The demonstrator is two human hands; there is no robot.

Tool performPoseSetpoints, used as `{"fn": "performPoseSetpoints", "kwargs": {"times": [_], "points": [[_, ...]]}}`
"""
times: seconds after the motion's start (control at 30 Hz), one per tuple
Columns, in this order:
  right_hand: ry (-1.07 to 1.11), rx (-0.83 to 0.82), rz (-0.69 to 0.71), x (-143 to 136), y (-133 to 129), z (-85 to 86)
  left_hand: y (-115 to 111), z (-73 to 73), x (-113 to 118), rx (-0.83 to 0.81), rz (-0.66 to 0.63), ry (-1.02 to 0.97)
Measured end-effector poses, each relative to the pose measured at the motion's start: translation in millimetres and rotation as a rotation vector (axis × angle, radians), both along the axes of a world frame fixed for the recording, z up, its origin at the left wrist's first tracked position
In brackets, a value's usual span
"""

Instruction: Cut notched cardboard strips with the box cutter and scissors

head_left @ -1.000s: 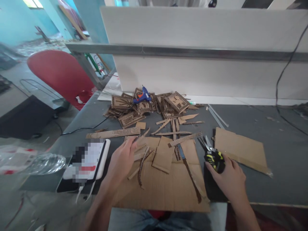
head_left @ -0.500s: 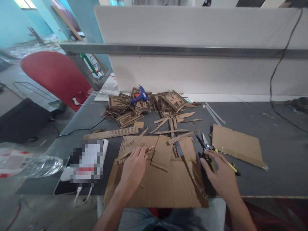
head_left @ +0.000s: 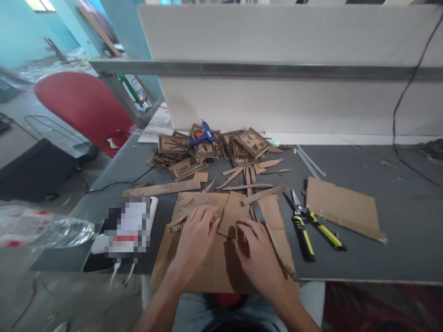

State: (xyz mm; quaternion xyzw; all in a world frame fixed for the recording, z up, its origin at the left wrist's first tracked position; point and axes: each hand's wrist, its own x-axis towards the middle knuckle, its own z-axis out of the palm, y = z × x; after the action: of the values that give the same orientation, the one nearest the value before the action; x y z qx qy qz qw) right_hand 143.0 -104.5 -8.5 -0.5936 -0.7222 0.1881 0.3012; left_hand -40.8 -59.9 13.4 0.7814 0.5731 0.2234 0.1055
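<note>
My left hand (head_left: 198, 233) is closed over a corrugated cardboard strip (head_left: 177, 227), whose ends show on both sides of the fingers; the fingertips are partly hidden. My right hand (head_left: 255, 246) is curved and open, its thumb and fingers apart beside the lower edge of a small cardboard piece (head_left: 231, 216). I cannot tell whether the fingertips touch that piece. Both hands are above a large cardboard sheet (head_left: 207, 279) at the table's front edge. To the right lie yellow-and-black shears (head_left: 302, 216) with their blades apart. A blue-handled knife (head_left: 258, 213) lies partly under a strip.
Decorated cardboard panels (head_left: 251, 142) are heaped at the back, with a blue glue gun (head_left: 204, 133) on top. Another cardboard piece (head_left: 342, 207) lies at right. On the left are a white device (head_left: 152, 216) with cables and a plastic bottle (head_left: 71, 232). A white board (head_left: 277, 101) stands behind.
My right hand has left the shears' handles and moved left over the cardboard sheet. The shears stay on the table. My left hand remains over the strip, fingers slightly shifted.
</note>
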Motion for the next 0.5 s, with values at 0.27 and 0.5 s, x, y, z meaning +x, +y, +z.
{"fn": "performPoseSetpoints", "kwargs": {"times": [0.27, 0.5], "points": [[-0.128, 0.012, 0.054, 4.8, 6.8, -16.0, -1.7, 0.4, 10.6, -0.026, -0.113, 0.016], [0.009, 0.03, 0.153, 25.9, 14.3, -21.9, 41.2, 22.4, -9.9, 0.016, -0.041, -0.035]]}}
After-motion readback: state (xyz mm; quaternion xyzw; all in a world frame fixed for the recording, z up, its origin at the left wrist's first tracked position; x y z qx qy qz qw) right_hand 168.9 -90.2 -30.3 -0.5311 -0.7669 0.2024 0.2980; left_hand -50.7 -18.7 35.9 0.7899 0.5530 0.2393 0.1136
